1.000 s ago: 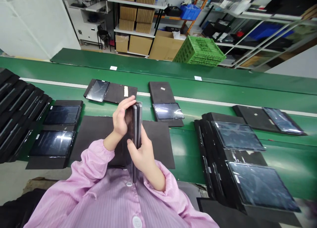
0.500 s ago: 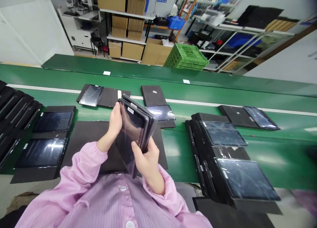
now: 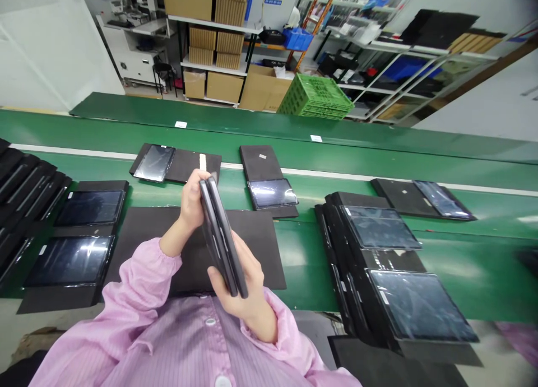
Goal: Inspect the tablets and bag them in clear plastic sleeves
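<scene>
Holding stacked tablets (image 3: 221, 236) on edge between my hands, long edges toward me, screens turned sideways. I can't tell exactly how many; at least two edges show. They sit in front of my chest, above a black foam sheet (image 3: 260, 252).

Left hand (image 3: 193, 199): gripping the far end of the stack, fingers (image 3: 195, 180) pressed together and curled around it.

Right hand (image 3: 239, 280): cradling the near end, thumb (image 3: 215, 276) on one face, fingers (image 3: 241, 252) lying close together on the other, pinching the stack between them.

Sleeves: pink, gathered at each wrist; left sleeve (image 3: 143, 275) nearest the foam sheet.

Green belt (image 3: 302, 247), about my hands:
- Ahead, left: tablet (image 3: 153, 163) on an open black folder (image 3: 189, 167).
- Ahead, right: tablet (image 3: 272, 192) on a black folder (image 3: 260, 163).
- Left of the foam sheet: two tablets (image 3: 89, 207) (image 3: 69, 260), one behind the other.
- Far left: row of black cases (image 3: 25, 180).
- Right of the foam sheet: two tablets (image 3: 380, 227) (image 3: 420, 306) on black stacks.
- Far right: tablet (image 3: 441, 199) on a black folder (image 3: 397, 194).

Beyond the belt: green crate (image 3: 315, 96), tilted, beside cardboard boxes (image 3: 222, 87) on shelving.
</scene>
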{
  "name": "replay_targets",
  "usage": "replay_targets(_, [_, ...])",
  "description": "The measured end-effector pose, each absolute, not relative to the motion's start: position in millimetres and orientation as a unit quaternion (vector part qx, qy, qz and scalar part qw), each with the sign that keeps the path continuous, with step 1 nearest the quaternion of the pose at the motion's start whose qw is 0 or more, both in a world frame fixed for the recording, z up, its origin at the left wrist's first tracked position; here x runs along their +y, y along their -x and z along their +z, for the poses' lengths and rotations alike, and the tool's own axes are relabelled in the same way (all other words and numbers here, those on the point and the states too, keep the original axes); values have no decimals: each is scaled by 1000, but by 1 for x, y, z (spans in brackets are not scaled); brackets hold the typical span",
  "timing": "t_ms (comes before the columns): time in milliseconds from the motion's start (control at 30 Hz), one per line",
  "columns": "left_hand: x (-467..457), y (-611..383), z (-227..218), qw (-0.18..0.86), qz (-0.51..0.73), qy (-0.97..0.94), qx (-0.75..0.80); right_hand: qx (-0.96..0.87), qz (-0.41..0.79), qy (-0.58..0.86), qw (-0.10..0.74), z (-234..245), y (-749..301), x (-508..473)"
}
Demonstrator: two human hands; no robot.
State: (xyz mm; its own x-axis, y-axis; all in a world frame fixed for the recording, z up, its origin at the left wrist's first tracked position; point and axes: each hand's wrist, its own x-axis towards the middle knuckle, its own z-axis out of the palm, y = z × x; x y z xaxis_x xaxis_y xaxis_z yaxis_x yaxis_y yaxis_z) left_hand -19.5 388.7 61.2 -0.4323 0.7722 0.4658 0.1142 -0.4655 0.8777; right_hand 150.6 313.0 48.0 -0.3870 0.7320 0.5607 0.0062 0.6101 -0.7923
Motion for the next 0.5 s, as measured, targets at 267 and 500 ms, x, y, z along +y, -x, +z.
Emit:
replay_targets(267, [379, 11, 61, 184, 668, -566, 447, -740, 486, 189, 424, 53, -166, 314])
replay_targets(500, [384, 0, 62, 167, 652, -591, 444, -690, 548, 212, 423, 65, -178, 315])
